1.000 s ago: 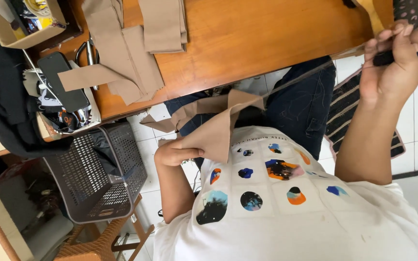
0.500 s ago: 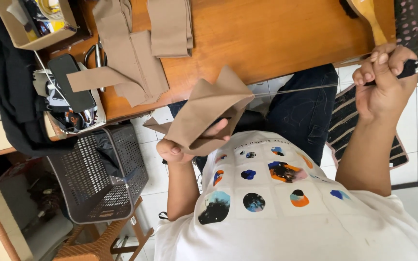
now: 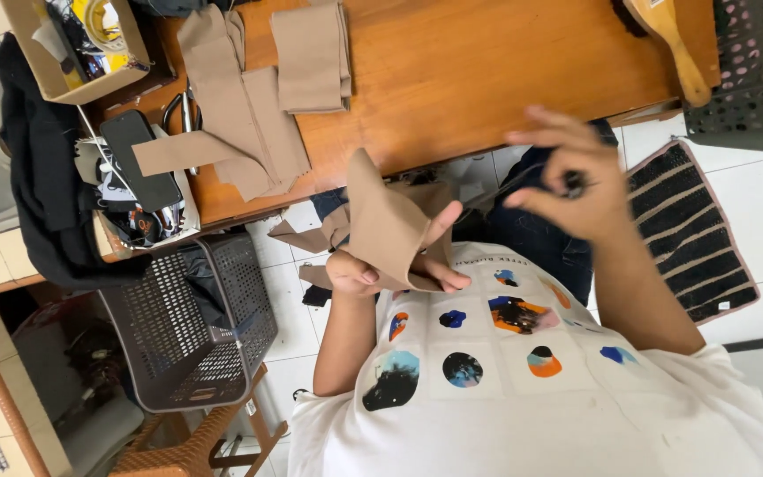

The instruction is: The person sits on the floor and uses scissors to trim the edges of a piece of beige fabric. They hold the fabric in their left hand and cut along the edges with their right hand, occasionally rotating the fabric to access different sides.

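Below the surface [image 3: 487, 79] edge, left hand [image 3: 373, 269] gripped tan fabric piece [image 3: 386, 225] w/ fingers pinched; right hand [image 3: 567, 190], just beside, pinched a small dark tool [image 3: 573, 184], blurred.

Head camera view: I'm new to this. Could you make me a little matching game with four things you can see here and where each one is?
Things:
1. folded tan cloth
2. black phone
3. dark plastic basket
4. small dark thing

Places:
A. pinched in the right hand
B. standing on a wooden stool
C. held in the left hand
D. lying on clutter at the end of the wooden table

Pairs: 1-C, 2-D, 3-B, 4-A
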